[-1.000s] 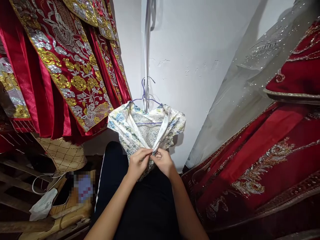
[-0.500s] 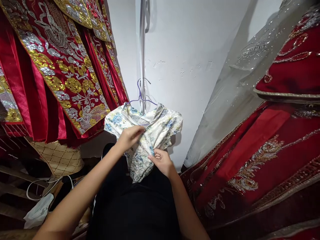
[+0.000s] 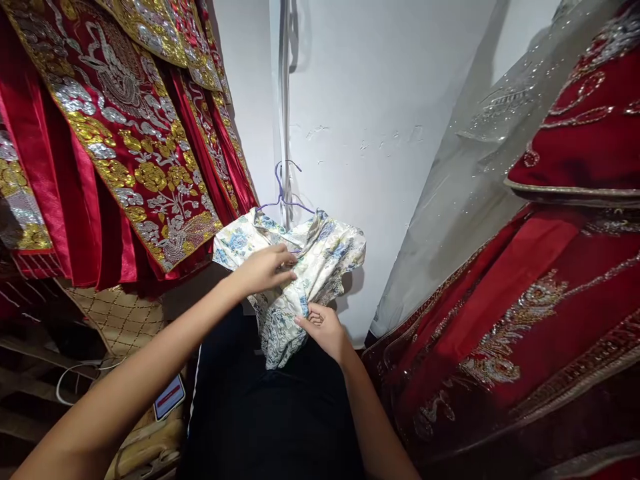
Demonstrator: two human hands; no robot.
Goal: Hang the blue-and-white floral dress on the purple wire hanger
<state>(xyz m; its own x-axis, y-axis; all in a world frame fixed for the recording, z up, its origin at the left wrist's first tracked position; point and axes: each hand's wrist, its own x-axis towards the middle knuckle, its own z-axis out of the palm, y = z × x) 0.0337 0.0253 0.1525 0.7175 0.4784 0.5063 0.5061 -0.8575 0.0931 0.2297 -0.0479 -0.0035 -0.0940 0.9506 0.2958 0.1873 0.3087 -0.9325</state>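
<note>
A short-sleeved floral blouse [image 3: 333, 250], white with blue and yellow flowers, hangs from a thin purple hanger [image 3: 280, 193]. My left hand [image 3: 265, 268] is over the upper front of the blouse, below the neckline. Its thumb stands apart from the curled fingers, and no cloth shows between them. Lower down on the right, my right hand [image 3: 325, 328] pinches the blouse's front edge between thumb and fingers. The gathered lower end of the blouse hangs above my dark-clothed lap.
Red garments with gold and silver embroidery [image 3: 150, 177] hang at the left. Beaded red garments [image 3: 500, 313] and a sheer sparkly white fabric [image 3: 450, 193] hang at the right. A pale wall [image 3: 360, 100] stands behind; a phone [image 3: 170, 398] lies at lower left.
My left hand has loosened from a pinch, its thumb and fingers now apart, and moved slightly right. My right hand keeps its pinch on the blouse. The phone has come into view.
</note>
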